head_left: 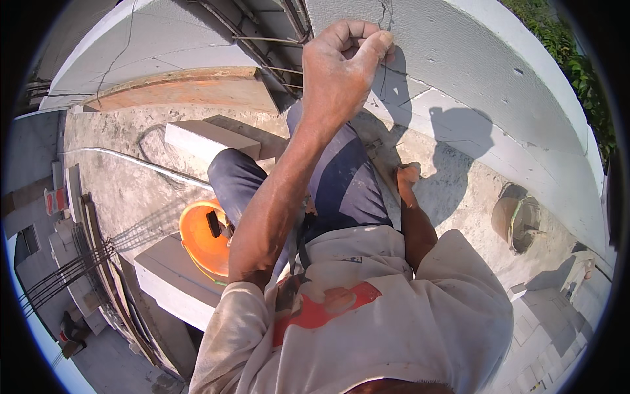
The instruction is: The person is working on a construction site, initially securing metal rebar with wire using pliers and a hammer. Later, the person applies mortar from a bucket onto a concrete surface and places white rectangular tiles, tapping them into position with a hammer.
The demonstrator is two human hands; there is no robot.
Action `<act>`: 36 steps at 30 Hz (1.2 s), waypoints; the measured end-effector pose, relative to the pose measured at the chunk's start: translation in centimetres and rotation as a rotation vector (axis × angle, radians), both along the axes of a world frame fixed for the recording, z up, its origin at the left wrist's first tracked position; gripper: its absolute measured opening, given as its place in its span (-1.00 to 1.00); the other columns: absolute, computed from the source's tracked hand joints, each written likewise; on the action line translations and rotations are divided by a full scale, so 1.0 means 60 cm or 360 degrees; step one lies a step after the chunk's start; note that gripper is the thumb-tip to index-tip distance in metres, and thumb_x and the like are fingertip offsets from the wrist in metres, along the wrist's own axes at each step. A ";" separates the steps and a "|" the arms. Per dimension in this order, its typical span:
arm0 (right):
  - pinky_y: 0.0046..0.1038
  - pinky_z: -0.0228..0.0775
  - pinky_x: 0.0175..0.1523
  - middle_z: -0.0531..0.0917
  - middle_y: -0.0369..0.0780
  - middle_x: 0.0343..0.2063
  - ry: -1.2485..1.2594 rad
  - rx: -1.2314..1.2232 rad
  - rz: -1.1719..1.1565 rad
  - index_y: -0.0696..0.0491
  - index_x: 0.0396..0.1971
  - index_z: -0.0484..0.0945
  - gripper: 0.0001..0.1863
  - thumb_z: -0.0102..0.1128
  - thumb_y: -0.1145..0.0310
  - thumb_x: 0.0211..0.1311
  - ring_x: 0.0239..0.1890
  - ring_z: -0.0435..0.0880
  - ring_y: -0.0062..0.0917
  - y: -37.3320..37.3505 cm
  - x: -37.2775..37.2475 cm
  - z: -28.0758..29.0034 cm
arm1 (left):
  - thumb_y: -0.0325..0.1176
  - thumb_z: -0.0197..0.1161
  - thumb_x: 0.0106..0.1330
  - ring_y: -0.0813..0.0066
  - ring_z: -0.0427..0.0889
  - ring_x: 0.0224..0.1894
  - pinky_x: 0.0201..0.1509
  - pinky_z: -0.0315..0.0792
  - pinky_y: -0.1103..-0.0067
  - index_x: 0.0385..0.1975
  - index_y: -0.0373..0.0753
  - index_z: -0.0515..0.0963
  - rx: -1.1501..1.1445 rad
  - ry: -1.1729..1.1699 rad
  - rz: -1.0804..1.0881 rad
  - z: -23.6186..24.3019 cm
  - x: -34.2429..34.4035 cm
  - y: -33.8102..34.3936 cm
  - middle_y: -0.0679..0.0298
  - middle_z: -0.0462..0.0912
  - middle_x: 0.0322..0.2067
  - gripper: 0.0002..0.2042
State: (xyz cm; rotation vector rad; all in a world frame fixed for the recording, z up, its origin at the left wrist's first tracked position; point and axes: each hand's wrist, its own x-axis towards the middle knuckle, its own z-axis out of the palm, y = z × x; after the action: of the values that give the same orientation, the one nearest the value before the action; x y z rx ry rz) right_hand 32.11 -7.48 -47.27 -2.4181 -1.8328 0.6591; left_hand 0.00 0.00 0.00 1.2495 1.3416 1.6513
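Note:
My left hand (344, 62) is raised in front of the pale block wall (453, 49), its thumb and fingers pinched together. A thin dark wire (384, 12) shows at the fingertips and appears to be held in the pinch. Lower down, close to my right thigh, my right hand (408, 175) is curled closed near the foot of the wall. What it holds, if anything, is hidden. A narrow strip (386, 172), perhaps wood, lies beside it. Shadows of my arm and head fall on the wall.
An orange bucket (197, 226) with a dark-handled tool stands by my left leg, next to a large pale block (174, 282). Another block (213, 139), a wooden board (184, 92) and a white pipe (141, 161) lie ahead-left. Steel bars (266, 56) rise beyond. A dirty bucket (518, 223) lies right.

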 end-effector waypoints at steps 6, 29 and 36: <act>-0.31 0.66 -0.17 0.76 -0.12 -0.42 0.0695 0.0054 -0.0126 0.17 -0.25 0.73 -0.68 0.50 0.25 0.09 -0.32 0.78 -0.35 0.030 -0.047 0.130 | -0.42 0.35 0.43 0.47 0.78 -0.24 -0.18 0.62 0.61 -0.12 -0.41 0.63 -0.0080 -0.0119 -0.0147 0.000 -0.004 -0.018 0.13 0.78 -0.29 -0.82; -0.43 0.59 -0.12 0.70 -0.12 -0.24 0.0922 0.1022 0.1081 0.15 0.17 0.45 -0.54 0.34 0.48 0.31 -0.22 0.74 -0.46 0.141 -0.268 0.864 | -0.51 0.30 0.41 0.54 0.78 -0.31 -0.25 0.65 0.63 -0.12 -0.47 0.60 -0.0110 -0.0175 -0.0140 0.007 0.010 -0.060 0.14 0.75 -0.30 -0.84; -0.53 0.60 -0.20 0.71 -0.08 -0.23 0.1880 0.0756 0.0266 0.31 0.15 0.45 -0.52 0.37 0.45 0.33 -0.17 0.74 -0.54 0.101 -0.301 0.802 | -0.49 0.30 0.40 0.58 0.73 -0.36 -0.24 0.62 0.59 -0.16 -0.41 0.65 -0.0065 -0.0033 -0.0024 -0.007 0.006 -0.051 0.19 0.75 -0.34 -0.87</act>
State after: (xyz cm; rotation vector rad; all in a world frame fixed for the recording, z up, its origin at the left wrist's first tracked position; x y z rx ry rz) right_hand 14.03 -1.40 0.85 -1.1062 -1.3816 1.1379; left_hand 0.36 -3.05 -0.44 1.2130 1.3439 1.6147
